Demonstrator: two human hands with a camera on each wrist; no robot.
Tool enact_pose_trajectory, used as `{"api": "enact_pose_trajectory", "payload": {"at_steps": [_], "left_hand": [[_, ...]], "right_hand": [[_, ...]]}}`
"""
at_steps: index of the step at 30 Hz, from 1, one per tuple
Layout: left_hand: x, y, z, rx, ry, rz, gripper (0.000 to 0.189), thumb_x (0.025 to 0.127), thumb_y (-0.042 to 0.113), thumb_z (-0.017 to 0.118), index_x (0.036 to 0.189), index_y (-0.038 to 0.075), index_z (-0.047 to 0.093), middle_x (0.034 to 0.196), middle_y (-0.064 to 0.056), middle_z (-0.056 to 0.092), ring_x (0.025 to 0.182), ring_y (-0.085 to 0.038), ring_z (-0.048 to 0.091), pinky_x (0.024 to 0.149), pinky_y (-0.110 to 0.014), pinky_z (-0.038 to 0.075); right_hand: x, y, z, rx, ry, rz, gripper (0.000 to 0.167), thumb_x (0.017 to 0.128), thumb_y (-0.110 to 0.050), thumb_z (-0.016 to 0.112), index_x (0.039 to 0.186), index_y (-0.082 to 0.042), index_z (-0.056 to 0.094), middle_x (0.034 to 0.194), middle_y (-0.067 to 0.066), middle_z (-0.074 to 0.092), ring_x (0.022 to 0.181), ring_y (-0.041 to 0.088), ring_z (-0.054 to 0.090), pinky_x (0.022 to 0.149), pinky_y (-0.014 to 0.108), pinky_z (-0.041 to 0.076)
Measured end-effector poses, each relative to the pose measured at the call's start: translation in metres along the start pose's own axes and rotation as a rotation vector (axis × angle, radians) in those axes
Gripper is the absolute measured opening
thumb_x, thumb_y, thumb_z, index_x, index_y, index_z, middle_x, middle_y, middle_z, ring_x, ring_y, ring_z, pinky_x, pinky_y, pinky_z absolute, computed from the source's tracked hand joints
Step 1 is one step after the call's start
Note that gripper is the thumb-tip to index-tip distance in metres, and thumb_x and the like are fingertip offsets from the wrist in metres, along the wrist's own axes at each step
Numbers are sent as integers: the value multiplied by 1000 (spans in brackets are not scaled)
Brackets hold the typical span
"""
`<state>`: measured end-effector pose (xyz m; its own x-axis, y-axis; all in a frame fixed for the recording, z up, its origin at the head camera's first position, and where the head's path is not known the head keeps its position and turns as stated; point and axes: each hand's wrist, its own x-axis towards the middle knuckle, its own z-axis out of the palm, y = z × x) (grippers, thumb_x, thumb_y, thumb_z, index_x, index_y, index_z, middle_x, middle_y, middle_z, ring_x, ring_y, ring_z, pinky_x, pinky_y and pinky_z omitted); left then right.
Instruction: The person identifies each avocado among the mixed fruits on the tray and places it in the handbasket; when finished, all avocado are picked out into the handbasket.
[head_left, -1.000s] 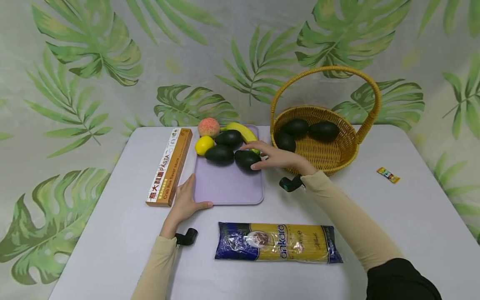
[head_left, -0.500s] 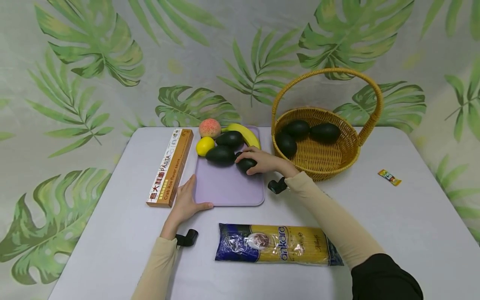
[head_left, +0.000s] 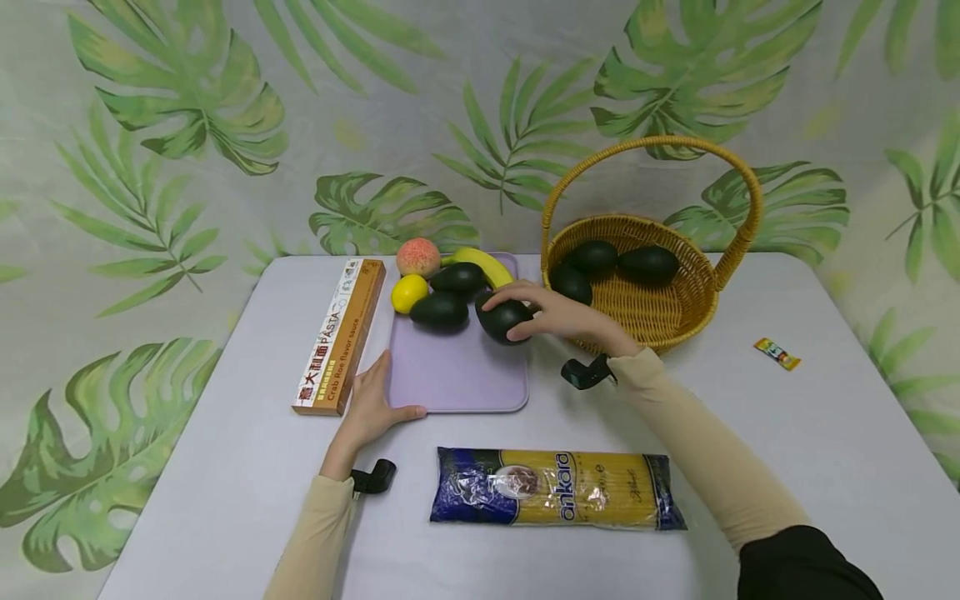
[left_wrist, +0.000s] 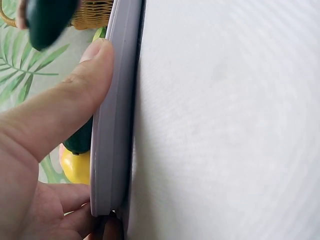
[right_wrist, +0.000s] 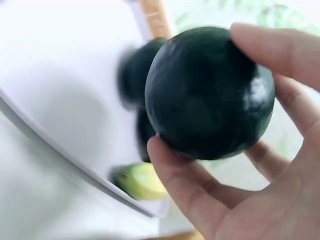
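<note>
A smooth, rounded dark green avocado (head_left: 501, 318) is being gripped between the thumb and fingers of the right hand (head_left: 562, 317). It is being held raised over the right part of the lilac tray (head_left: 457, 375), a gap being shown beneath it in the left wrist view. The tray's near left corner is being framed by the left hand (head_left: 369, 408), spread rather than clenched, the thumb being laid against the near rim and the fingers along the left side. A broad stretch of flat tray floor is being exposed toward the near rim, while the far part is being crowded by two more avocados (head_left: 438, 311), a curved banana (head_left: 483, 262), a glossy lemon (head_left: 409, 294) and a mottled peach (head_left: 418, 257). Only a narrow strip is being left between the tray's right edge and the woven wicker basket (head_left: 637, 312), its hoop handle being raised high above three avocados (head_left: 592, 257). The left side is being hemmed in by a long cardboard pasta box (head_left: 341, 337); the near side is being bordered by white tabletop (head_left: 840, 450), then a shiny plastic pasta bag (head_left: 558, 487).
</note>
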<state>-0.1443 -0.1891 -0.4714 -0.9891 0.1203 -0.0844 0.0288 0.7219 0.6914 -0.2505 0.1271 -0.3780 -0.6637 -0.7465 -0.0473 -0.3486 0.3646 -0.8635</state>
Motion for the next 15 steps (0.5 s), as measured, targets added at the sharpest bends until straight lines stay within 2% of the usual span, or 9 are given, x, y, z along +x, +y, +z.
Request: {"api": "enact_pose_trajectory", "payload": {"at_steps": [3, 7, 11, 15], "left_hand": [[0, -1, 1, 0, -1, -6, 114, 72, 31, 84, 148, -10, 9, 155, -26, 11, 136, -42, 16, 112, -52, 16], [0, -1, 1, 0, -1, -8, 114, 72, 31, 84, 148, -10, 10, 155, -26, 11, 136, -42, 16, 112, -52, 16], [0, 0, 1, 1, -1, -2, 114, 72, 31, 84, 148, -10, 10, 155, -26, 11, 136, -42, 16, 112, -52, 16], [0, 0, 0, -1, -1, 4, 114, 72, 31, 84, 148, -11, 9, 155, -26, 11, 136, -43, 15, 112, -52, 15]], "right_hand": [[-17, -8, -14, 74, 34, 21, 45, 90, -17, 67, 134, -17, 56, 146, 5, 35, 128, 26, 34, 100, 48, 34], [-41, -7, -37, 124, 104, 55, 47, 91, -18, 66, 136, -19, 53, 148, 2, 33, 125, 29, 41, 96, 48, 39], [-66, 3, -58, 169, 167, 104, 48, 93, -16, 63, 139, -17, 49, 148, 4, 31, 121, 32, 45, 95, 46, 40], [-91, 17, -74, 151, 222, 155, 47, 94, -16, 61, 139, -14, 48, 150, 4, 29, 128, 28, 38, 97, 44, 38]]}}
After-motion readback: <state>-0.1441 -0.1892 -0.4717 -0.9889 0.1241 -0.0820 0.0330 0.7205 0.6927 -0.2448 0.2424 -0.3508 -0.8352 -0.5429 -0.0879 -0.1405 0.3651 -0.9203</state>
